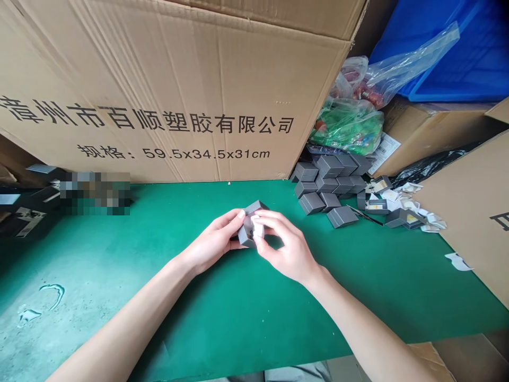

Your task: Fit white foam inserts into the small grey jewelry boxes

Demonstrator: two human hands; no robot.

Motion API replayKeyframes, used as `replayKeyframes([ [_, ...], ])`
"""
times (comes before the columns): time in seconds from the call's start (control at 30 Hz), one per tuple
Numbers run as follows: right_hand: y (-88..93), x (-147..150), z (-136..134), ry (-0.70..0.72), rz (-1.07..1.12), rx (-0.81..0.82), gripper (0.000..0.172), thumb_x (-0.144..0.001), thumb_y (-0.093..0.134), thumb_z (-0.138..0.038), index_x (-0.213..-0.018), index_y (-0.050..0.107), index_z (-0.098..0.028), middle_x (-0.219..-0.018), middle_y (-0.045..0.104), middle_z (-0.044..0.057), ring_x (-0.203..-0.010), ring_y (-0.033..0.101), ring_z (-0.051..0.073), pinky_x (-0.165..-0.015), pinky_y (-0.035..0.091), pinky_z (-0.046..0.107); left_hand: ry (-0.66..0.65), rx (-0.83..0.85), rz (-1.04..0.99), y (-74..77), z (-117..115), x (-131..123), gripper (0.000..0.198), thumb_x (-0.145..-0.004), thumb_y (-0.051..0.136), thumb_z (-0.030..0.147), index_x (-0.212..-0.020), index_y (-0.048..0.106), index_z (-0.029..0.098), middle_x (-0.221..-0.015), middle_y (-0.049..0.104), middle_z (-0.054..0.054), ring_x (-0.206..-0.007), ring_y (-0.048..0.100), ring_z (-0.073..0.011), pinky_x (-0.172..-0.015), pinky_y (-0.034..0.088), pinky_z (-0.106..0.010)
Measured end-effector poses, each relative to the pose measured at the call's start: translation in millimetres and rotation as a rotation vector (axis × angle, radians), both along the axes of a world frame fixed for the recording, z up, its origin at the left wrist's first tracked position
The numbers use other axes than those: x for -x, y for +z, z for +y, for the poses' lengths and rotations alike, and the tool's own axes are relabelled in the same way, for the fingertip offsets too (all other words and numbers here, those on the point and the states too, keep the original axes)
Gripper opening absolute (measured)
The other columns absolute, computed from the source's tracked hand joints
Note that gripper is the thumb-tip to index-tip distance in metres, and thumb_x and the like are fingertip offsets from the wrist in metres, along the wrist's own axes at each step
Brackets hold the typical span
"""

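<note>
Left grip (212, 240) and right grip (284, 246) close narrow on a small gray box (254, 208); it seems light and stiff, so take hold at its flat sides.

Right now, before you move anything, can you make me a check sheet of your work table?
surface: green mat, worn pale at the far left
job's things: small gray box held up off the mat; small white piece at its front
clutter: pile of gray boxes, green plastic bag, white paper scraps
hands: left hand has fingers on the box; right hand has fingers on the white piece
cables: nothing seen
surroundings: big cardboard box with printed writing, blue crate
</note>
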State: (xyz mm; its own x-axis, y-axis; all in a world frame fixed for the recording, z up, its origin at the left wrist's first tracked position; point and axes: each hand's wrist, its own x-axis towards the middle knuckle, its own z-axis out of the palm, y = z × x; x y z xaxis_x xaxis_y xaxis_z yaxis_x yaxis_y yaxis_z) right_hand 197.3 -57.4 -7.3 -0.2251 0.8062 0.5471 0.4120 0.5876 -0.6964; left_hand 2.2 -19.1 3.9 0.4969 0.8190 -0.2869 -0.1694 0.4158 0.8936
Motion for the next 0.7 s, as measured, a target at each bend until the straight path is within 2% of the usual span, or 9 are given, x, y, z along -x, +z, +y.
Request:
replayKeyframes([
  [0.1, -0.1, -0.8, -0.3, 0.031, -0.013, 0.049, 0.033, -0.1, 0.057, -0.024, -0.133, 0.062, -0.025, -0.139, 0.063, 0.008, -0.128, 0.062, 0.02, -0.1, 0.062, 0.034, 0.004, -0.007, 0.0, -0.6, 0.6, 0.5, 0.036, -0.094, 0.063, 0.053, -0.115, 0.07, 0.024, -0.103, 0.072, -0.005, -0.089, 0.065, -0.0165, -0.082, 0.057, -0.029],
  [0.23, 0.2, -3.7, 2.4, 0.049, -0.065, 0.051, 0.037, -0.102, 0.055, -0.024, -0.138, 0.06, -0.027, -0.14, 0.064, 0.006, -0.134, 0.058, 0.022, -0.114, 0.052, 0.041, 0.012, -0.012, 0.0, -2.3, 1.8, 0.9, 0.036, -0.095, 0.062, 0.053, -0.116, 0.069, 0.024, -0.1, 0.07, -0.005, -0.088, 0.062, -0.0152, -0.084, 0.058, -0.029],
  [0.4, 1.6, -4.9, 4.7, 0.045, -0.11, -0.009, 0.039, -0.102, 0.056, -0.024, -0.14, 0.06, -0.028, -0.14, 0.064, 0.007, -0.131, 0.059, 0.023, -0.11, 0.053, 0.043, 0.0, 0.001, -0.005, -2.2, 2.9, 1.4, 0.037, -0.096, 0.062, 0.053, -0.118, 0.068, 0.024, -0.097, 0.068, -0.003, -0.089, 0.061, -0.0144, -0.082, 0.058, -0.027],
  [0.7, 5.7, -6.5, 4.6, 0.091, -0.102, -0.02, 0.032, -0.1, 0.058, -0.021, -0.131, 0.066, -0.025, -0.134, 0.066, 0.008, -0.128, 0.061, 0.021, -0.112, 0.051, 0.039, 0.018, 0.01, -0.004, 1.1, 2.3, -1.1, 0.035, -0.094, 0.066, 0.051, -0.115, 0.069, 0.023, -0.099, 0.066, -0.003, -0.092, 0.062, -0.0147, -0.083, 0.059, -0.028],
])
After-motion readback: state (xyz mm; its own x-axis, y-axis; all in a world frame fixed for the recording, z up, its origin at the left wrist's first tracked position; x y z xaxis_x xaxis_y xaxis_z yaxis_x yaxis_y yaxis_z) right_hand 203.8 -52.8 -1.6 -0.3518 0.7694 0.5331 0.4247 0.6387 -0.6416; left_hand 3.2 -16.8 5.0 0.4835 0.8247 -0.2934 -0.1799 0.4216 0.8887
